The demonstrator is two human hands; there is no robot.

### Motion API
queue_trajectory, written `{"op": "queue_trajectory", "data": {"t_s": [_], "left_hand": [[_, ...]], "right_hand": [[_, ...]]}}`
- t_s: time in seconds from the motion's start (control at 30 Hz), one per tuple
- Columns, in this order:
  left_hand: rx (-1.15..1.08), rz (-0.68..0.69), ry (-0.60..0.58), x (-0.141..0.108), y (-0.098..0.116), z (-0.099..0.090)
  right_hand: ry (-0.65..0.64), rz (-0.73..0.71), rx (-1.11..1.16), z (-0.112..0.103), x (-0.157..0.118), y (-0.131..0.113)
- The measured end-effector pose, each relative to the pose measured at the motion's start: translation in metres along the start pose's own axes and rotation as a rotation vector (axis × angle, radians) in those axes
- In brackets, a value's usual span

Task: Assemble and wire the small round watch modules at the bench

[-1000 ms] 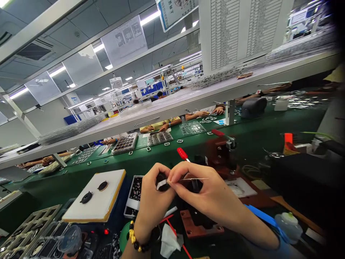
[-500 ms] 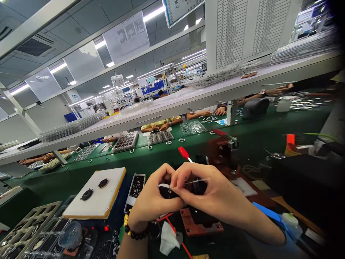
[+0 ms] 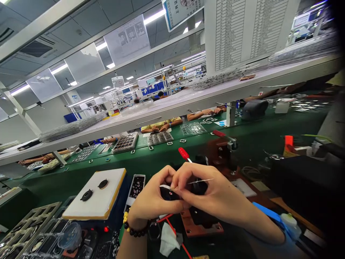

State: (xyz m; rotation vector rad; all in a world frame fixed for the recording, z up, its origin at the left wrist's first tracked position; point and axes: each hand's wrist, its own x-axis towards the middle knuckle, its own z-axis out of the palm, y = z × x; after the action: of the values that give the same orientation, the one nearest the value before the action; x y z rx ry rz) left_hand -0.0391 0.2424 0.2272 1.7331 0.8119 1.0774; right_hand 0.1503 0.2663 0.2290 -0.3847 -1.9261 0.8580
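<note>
Small dark part [image 3: 169, 194] with a white band [image 3: 165, 187] is held above the brown plate [image 3: 201, 226], the fingers of the left hand [image 3: 155, 201] closed around it. Right hand [image 3: 212, 194] is pinched on a thin wire [image 3: 202, 182]; its long axis runs nearly level, tip toward the band, free end out past the right knuckles. Hands are together, fingers meeting at the part. Fingers hide most of the part; contact between wire tip and band cannot be confirmed. Red-handled tool [image 3: 183, 154] stands just beyond the hands. Parts tray [image 3: 137, 186] lies to the left, then a white board [image 3: 94, 194] bearing two black discs [image 3: 87, 195], on the green bench [image 3: 151, 169].
</note>
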Motion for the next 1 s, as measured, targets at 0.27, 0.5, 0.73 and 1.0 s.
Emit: {"op": "queue_trajectory", "data": {"t_s": [0.27, 0.5, 0.73, 1.0], "left_hand": [[-0.062, -0.053, -0.066, -0.0002, -0.0011, -0.0029], [-0.097, -0.022, -0.03, 0.001, -0.001, -0.0025], [-0.089, -0.035, -0.038, 0.0014, -0.0011, -0.0031], [-0.001, -0.002, -0.004, 0.0016, 0.0009, -0.0024]], "right_hand": [[0.067, -0.009, 0.094, -0.0063, 0.0022, -0.0065], [0.021, -0.018, -0.029, -0.0039, 0.002, -0.0053], [0.004, -0.032, -0.047, -0.0032, 0.0005, -0.0015], [0.005, -0.112, -0.13, -0.0032, -0.0016, -0.0017]]}}
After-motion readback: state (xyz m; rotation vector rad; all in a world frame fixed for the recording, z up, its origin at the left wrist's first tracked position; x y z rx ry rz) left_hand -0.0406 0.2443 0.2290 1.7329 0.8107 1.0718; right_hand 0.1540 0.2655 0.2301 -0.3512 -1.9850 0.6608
